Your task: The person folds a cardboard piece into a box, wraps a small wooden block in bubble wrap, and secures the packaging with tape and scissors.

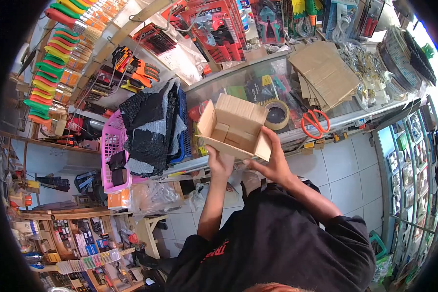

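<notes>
A small brown cardboard box point(234, 141) is held between my two hands over the edge of the glass counter, its top flaps standing up and nothing visible inside. My left hand point(221, 162) grips its near left side from below, with the fingers partly hidden by the box. On the right, my right hand point(276, 168) clasps the corner, fingers along the side flap and thumb underneath. A roll of brown packing tape point(285, 116) lies on the counter just beyond the box. Orange-handled scissors point(304, 127) rest to its right.
Flat cardboard sheets point(326, 73) are stacked on the glass counter. A pink basket point(109, 146) with black bubble wrap point(146, 109) stands at the left. Paintbrushes point(53, 73) hang at the upper left, and a glass display case point(387, 160) stands at the right.
</notes>
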A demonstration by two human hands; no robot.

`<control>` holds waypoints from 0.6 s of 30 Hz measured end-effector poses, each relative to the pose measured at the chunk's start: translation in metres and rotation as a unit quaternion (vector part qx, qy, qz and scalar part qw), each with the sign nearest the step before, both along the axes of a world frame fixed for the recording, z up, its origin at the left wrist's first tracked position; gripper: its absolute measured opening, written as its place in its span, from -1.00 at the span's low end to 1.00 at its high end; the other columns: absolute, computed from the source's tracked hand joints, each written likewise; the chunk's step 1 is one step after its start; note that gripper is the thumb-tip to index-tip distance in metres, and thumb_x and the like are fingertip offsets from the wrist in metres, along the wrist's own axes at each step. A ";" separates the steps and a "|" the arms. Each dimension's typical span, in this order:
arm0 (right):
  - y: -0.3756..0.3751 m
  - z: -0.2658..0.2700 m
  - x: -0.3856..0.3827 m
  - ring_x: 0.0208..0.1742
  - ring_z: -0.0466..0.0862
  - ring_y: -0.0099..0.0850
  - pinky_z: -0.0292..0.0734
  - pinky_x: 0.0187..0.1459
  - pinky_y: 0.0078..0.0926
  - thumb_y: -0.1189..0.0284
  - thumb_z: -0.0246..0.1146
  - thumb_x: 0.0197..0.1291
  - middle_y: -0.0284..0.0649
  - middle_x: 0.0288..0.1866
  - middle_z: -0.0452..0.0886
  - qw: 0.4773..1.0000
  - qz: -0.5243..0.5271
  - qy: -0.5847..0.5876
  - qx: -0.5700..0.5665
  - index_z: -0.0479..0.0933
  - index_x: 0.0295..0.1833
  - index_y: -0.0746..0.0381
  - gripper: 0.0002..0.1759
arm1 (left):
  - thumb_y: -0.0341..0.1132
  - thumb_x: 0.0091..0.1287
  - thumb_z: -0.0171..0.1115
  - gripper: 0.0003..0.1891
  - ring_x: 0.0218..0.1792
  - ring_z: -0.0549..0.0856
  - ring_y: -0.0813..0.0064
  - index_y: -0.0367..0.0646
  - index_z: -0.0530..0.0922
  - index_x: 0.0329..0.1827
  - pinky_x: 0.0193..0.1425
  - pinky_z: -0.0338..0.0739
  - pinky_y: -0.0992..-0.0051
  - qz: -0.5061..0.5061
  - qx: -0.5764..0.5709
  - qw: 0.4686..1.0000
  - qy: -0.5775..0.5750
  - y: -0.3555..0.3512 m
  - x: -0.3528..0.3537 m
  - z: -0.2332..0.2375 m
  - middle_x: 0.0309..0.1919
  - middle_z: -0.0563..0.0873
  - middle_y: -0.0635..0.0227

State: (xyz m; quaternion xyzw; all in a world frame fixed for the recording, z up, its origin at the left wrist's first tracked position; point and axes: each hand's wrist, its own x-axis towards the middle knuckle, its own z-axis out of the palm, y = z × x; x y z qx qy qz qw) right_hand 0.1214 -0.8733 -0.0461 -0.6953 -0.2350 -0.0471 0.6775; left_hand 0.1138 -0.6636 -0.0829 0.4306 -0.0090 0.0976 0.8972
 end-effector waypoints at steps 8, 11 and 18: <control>-0.009 0.030 0.075 0.46 0.56 0.10 0.45 0.49 -0.04 0.33 0.65 0.01 0.02 0.45 0.58 0.964 0.086 -0.123 -0.219 0.38 0.57 0.09 -0.03 | 0.29 0.68 -0.02 -0.18 0.67 0.30 0.22 -0.07 0.13 0.78 0.71 0.18 0.03 0.097 0.066 0.993 0.024 0.047 0.002 -0.005 0.69 0.32 0.22; 0.002 0.030 0.106 0.41 0.61 0.09 0.38 0.53 0.06 0.33 0.64 -0.05 -0.02 0.40 0.65 0.946 0.118 -0.164 -0.254 0.39 0.57 0.01 0.00 | 0.23 0.74 -0.13 -0.22 0.67 0.30 0.17 -0.22 0.15 0.75 0.71 0.15 0.14 0.163 0.142 0.976 0.014 0.044 -0.005 0.017 0.66 0.35 0.16; 0.015 -0.007 0.169 0.51 0.55 0.02 0.11 0.61 0.44 0.19 0.62 0.06 0.02 0.29 0.69 0.906 0.083 -0.265 -0.319 0.38 0.49 0.03 -0.11 | -0.18 0.71 0.12 -0.55 0.50 0.50 0.25 -0.17 0.48 0.55 0.59 0.38 0.24 0.180 0.585 0.790 0.049 0.058 0.004 0.032 0.53 0.48 0.12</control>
